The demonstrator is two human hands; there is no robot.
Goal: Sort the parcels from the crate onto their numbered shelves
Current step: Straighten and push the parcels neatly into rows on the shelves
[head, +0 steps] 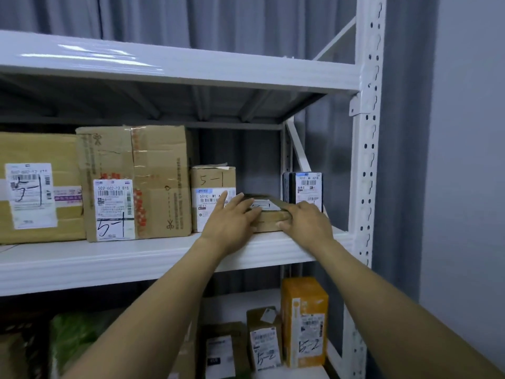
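Grip: right hand pinches the flat parcel at its end, left hand presses flat-fingered on top, just right of the 5-1 box; it looks like light, stiff cardboard, best held by the edges.

A grey curtain hung in long folds across the background. A plain pale wall stood at the far right, meeting the curtain's edge.

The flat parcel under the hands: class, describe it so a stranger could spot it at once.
Find the middle shelf of the white rack. Near its right end, between a small upright box marked 5-1 and a black parcel, lies the flat brown parcel. It alone lies low, the left hand on it, the right hand gripping it.
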